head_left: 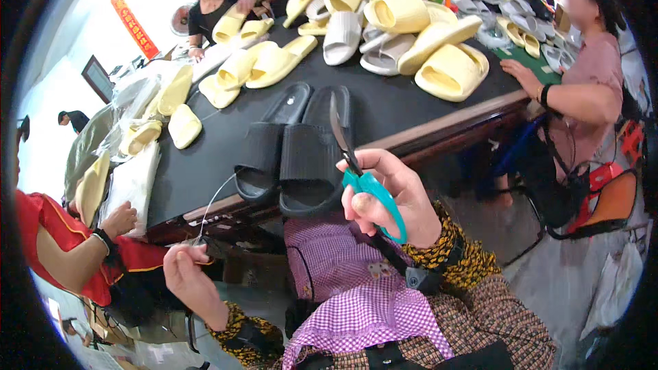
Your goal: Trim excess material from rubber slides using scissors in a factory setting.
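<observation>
A pair of black slides lies near the table's front edge, a left slipper (259, 154) and a right slipper (310, 157) side by side. A thin whitish strand (211, 202) curves from the left slipper down to my left hand (190, 279), whose thumb and fingertips pinch its lower end. My right hand (397, 195) grips scissors (371, 186) with teal handles, fingers through the loops. Their dark blades point up, in front of the right slipper's toe area, and look closed together. Whether the blades touch the slipper cannot be made out.
Pale yellow slippers (452, 72) and grey ones (341, 38) pile up on the black table (205, 181). Clear plastic bags (130, 185) lie at its left. Co-workers sit at the left, far side and right; one hand (524, 79) rests on the right edge.
</observation>
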### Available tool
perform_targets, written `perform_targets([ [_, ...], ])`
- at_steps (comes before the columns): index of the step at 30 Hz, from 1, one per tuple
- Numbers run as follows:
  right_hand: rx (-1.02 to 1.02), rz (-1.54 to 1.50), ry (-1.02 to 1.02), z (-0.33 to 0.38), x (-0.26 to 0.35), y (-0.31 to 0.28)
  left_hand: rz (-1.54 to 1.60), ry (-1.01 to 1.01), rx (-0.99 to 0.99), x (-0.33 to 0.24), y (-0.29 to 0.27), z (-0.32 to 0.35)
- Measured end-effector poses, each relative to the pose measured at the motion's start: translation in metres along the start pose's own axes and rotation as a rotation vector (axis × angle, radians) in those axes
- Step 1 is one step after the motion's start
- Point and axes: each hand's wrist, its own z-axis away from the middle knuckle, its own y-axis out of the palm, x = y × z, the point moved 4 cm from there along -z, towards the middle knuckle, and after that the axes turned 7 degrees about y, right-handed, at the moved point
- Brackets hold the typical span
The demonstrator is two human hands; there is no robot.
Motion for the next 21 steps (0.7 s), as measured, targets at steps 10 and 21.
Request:
perform_targets([
  [10, -0.024, 0.116, 0.096, 0.015, -0.041, -0.013, -0.674, -0.196, 0.611, 0.099, -0.061, 0.046],
  [21, -0.293, 0.124, 0.227, 0.051, -0.058, -0.071, -0.900, 0.040, 0.769, 0.127, -0.054, 0.047],
])
